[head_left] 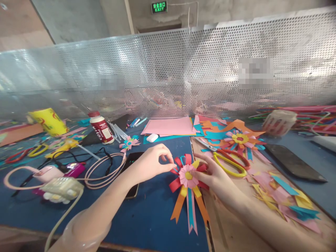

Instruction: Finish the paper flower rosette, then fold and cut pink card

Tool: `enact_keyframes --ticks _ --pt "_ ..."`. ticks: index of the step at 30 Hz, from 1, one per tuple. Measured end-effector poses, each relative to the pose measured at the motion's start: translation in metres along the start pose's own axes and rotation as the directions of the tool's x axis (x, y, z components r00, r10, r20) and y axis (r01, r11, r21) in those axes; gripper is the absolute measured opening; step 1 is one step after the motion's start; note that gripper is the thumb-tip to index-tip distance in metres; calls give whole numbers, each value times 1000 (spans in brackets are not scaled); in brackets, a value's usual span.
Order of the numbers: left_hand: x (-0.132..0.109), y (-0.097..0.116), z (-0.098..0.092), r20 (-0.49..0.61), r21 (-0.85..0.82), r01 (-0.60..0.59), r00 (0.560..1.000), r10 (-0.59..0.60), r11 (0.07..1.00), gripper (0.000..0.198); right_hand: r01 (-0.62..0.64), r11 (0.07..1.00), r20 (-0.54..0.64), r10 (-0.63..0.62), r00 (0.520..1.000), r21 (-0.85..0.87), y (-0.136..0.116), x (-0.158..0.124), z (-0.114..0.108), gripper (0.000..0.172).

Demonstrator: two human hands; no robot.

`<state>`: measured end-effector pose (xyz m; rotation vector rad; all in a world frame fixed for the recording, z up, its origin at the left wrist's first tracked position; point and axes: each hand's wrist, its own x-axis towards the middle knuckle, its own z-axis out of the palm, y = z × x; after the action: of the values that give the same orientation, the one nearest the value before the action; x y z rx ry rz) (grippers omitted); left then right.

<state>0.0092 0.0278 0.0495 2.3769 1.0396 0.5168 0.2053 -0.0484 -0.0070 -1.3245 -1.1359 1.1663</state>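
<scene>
A paper flower rosette (188, 177) lies at the seam between the blue tabletop and a brown board. It has a pink pleated disc, a yellow centre, red loops around it and orange, pink and blue ribbon tails hanging toward me. At its upper left edge, my left hand (159, 160) pinches a red loop between thumb and fingertips. My right hand (211, 171) grips the rosette's right side, thumb on the pink disc and fingers by the red loops, partly covering them. Yellow-and-red-handled scissors (231, 162) lie just beyond my right hand.
A dark phone (132, 190) lies under my left forearm, another phone (295, 162) at the right. Paper scraps (286, 199) cover part of the board. Behind are pink sheets (168, 126), a second paper flower (239, 138), a bottle (101, 127) and a perforated metal screen (157, 70). Cables (105, 171) coil at left.
</scene>
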Motion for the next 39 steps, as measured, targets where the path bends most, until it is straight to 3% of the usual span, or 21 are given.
enact_keyframes --ticks 9,18,25,33,39 --pt "3 0 0 -33 -165 82 996 -88 983 18 -7 997 20 5 1000 80 -3 -2 0 66" --pt "3 1 0 14 -249 126 992 -127 960 19 11 998 16 -12 1000 61 -4 -1 1 66" --pt "2 -3 0 77 -284 151 988 -134 947 19 4 999 17 -5 1000 40 -1 -1 -1 65" --pt "3 -3 1 69 -278 164 986 -151 946 18 -12 999 16 11 1000 47 1 0 -1 63" --pt "3 -4 1 40 -257 109 994 -102 960 17 -12 999 3 12 1000 35 1 0 -1 63"
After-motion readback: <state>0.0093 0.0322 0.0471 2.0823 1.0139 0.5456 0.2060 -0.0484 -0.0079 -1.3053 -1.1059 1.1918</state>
